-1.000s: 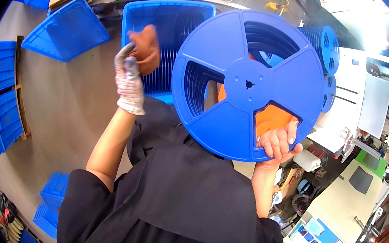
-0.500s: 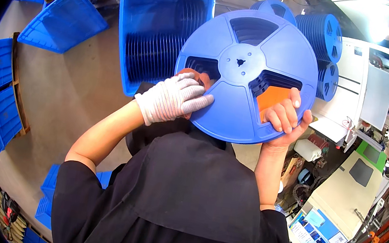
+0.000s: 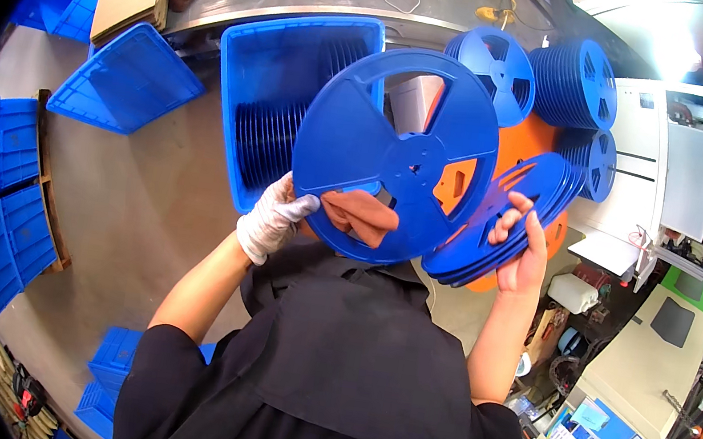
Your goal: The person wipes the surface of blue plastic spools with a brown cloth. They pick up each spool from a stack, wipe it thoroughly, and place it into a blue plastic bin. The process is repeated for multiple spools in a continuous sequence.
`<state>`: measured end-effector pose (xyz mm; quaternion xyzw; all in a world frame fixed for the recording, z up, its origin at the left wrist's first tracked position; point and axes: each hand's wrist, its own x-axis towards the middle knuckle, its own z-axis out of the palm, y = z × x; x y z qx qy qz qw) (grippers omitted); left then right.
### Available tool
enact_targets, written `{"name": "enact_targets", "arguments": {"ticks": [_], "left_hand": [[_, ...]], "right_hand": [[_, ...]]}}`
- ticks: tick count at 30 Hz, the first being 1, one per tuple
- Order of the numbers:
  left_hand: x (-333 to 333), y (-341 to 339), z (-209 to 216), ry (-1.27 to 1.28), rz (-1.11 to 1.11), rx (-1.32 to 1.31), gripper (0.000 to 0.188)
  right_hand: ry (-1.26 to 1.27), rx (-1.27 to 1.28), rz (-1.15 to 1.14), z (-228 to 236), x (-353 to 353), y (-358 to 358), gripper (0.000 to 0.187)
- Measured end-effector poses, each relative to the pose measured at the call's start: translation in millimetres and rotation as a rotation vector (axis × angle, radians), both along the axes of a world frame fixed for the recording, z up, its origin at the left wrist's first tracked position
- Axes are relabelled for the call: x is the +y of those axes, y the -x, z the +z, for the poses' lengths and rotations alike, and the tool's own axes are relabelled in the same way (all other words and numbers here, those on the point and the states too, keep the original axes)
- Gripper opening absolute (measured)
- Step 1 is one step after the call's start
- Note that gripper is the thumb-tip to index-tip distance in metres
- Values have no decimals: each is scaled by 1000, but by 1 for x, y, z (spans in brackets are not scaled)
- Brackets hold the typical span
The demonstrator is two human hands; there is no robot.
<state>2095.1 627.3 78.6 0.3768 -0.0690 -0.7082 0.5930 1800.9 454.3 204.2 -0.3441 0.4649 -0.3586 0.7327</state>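
My left hand (image 3: 269, 219), in a white glove, pinches the lower left rim of a single blue plastic reel (image 3: 381, 134). A reddish-brown cloth (image 3: 366, 214) lies against the face of that reel beside the gloved fingers. My bare right hand (image 3: 520, 248) grips a tilted stack of several blue reels (image 3: 509, 215), its fingers curled over the edge and into an opening. The single reel stands apart from the stack, slightly overlapping its left side in view. Orange surface shows through the reel's opening.
A blue crate (image 3: 221, 111) with rows of reels stands behind at left. More stacked reels (image 3: 573, 82) and another reel group (image 3: 502, 74) rest at the back right by an orange surface (image 3: 531, 141). A grey workbench (image 3: 328, 2) runs behind; a beige machine (image 3: 642, 359) stands right.
One reel has come away from the stack and moved left in my left hand. The rest of the stack has tilted and shifted down to the right with my right hand.
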Motion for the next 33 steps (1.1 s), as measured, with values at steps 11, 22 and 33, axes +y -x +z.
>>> {"name": "enact_targets", "arguments": {"ticks": [11,22,33], "left_hand": [[-7,-3,-42,-13,213,244,59],[-80,-12,-121,-347,346,-201,39],[-170,-26,-222,-456,326,-594,37]], "right_hand": [[-174,-118,-179,-31,15,39,35],[-201,-18,-263,-53,10,55,32],[-179,104,-352,-58,12,85,30]]}}
